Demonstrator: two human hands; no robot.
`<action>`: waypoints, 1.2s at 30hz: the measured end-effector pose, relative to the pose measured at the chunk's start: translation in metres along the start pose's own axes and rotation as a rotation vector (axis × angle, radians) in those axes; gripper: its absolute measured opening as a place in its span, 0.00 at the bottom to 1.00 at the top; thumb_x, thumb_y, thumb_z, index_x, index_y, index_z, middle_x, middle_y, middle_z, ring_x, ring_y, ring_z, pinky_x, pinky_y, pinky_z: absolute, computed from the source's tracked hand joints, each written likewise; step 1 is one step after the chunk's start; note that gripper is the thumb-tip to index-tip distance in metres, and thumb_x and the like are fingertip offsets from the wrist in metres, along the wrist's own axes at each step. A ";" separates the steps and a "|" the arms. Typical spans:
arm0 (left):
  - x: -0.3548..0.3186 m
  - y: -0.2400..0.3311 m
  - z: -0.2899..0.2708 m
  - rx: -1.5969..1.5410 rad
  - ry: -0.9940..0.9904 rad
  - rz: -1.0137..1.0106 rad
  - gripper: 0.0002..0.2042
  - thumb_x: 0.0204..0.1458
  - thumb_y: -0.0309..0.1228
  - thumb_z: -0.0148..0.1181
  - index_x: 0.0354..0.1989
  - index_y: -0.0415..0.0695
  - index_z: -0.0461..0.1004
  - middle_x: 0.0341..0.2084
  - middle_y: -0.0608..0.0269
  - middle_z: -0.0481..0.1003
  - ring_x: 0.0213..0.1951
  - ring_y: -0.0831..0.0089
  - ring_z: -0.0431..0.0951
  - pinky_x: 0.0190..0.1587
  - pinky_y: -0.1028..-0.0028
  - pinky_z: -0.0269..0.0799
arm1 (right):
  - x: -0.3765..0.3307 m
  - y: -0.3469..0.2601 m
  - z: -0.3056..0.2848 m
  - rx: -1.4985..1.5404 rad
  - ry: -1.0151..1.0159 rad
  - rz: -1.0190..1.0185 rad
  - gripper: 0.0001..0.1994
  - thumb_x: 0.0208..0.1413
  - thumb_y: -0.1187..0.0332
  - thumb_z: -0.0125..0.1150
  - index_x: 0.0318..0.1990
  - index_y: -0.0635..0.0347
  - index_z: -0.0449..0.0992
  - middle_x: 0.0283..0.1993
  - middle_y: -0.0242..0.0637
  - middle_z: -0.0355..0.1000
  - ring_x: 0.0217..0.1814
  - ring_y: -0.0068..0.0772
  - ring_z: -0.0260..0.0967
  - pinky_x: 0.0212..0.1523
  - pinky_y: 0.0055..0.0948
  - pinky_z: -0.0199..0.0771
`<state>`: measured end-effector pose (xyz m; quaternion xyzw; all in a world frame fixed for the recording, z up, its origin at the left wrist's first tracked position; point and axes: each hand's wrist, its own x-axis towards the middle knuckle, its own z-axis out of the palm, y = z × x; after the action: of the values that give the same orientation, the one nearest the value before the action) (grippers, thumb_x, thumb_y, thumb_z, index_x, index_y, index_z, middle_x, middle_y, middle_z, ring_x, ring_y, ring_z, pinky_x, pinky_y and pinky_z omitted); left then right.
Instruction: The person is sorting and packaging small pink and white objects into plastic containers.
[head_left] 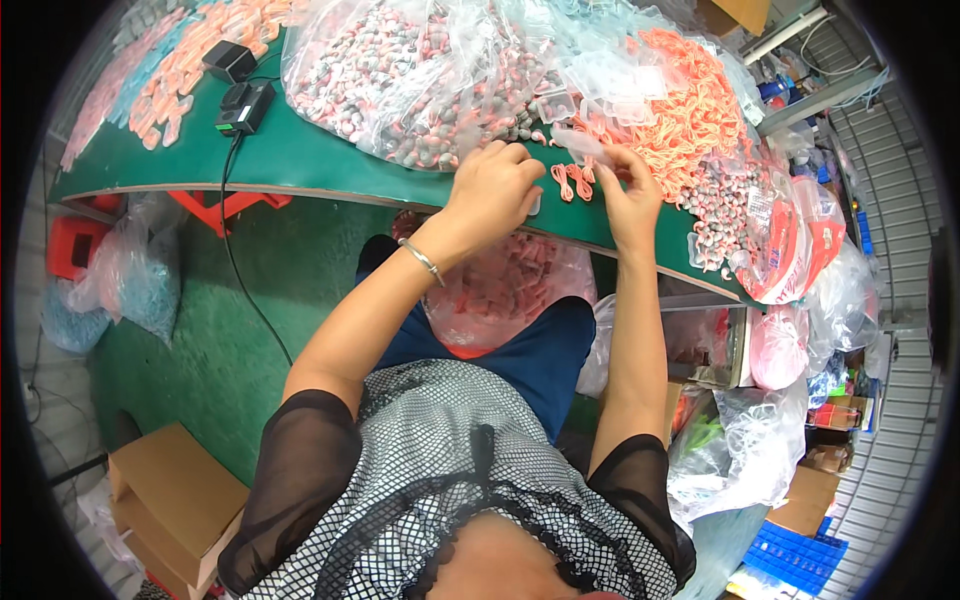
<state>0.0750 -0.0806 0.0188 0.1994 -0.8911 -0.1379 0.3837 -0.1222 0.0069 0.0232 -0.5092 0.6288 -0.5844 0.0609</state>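
My right hand (632, 200) pinches a small clear plastic case (580, 143) between thumb and fingers, just above the green table. To its left, my left hand (495, 190) is closed with its fingers curled together at the table's near edge. Whatever it may hold is hidden by the fingers. Two small bundles of orange cord (572, 184) lie on the table between my hands. Behind my left hand rests a large clear bag (400, 80) full of small round grey-and-pink pieces. A heap of looped orange cords (675, 120) spreads beyond my right hand.
More grey-and-pink pieces (722, 210) lie at the right, beside a red-and-white plastic bag (800, 245). Orange cases (215, 50) cover the far left of the green table (190, 170). A black adapter (243, 108) trails a cable to the floor. Cardboard boxes (175, 490) stand lower left.
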 end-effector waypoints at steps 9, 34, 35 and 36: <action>0.023 0.014 0.021 0.091 -0.165 -0.048 0.09 0.44 0.31 0.66 0.35 0.49 0.79 0.34 0.64 0.75 0.41 0.62 0.74 0.43 0.61 0.67 | -0.046 0.010 -0.077 -0.454 -0.079 -0.307 0.10 0.42 0.86 0.59 0.31 0.62 0.74 0.38 0.41 0.75 0.46 0.43 0.73 0.48 0.35 0.72; 0.054 -0.004 0.026 0.113 -0.063 -0.190 0.09 0.49 0.26 0.58 0.40 0.44 0.77 0.37 0.54 0.75 0.40 0.53 0.78 0.41 0.57 0.75 | -0.048 -0.004 -0.091 -0.361 -0.361 -0.080 0.17 0.44 0.77 0.65 0.46 0.62 0.77 0.49 0.43 0.73 0.54 0.45 0.70 0.56 0.36 0.68; 0.055 -0.004 0.025 0.118 -0.061 -0.188 0.09 0.49 0.26 0.58 0.40 0.44 0.77 0.37 0.54 0.75 0.40 0.53 0.78 0.41 0.57 0.75 | -0.048 -0.004 -0.090 -0.358 -0.360 -0.084 0.17 0.44 0.77 0.65 0.46 0.62 0.77 0.49 0.43 0.73 0.54 0.45 0.70 0.56 0.36 0.68; 0.058 -0.005 0.024 0.134 -0.074 -0.256 0.10 0.49 0.25 0.57 0.40 0.43 0.77 0.38 0.54 0.75 0.41 0.52 0.77 0.41 0.56 0.75 | -0.049 -0.003 -0.088 -0.333 -0.329 -0.078 0.17 0.44 0.77 0.65 0.46 0.62 0.77 0.50 0.43 0.73 0.54 0.44 0.70 0.57 0.36 0.68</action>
<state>0.0226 -0.1094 0.0370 0.3314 -0.8790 -0.1334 0.3158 -0.1561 0.1018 0.0273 -0.6246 0.6780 -0.3837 0.0548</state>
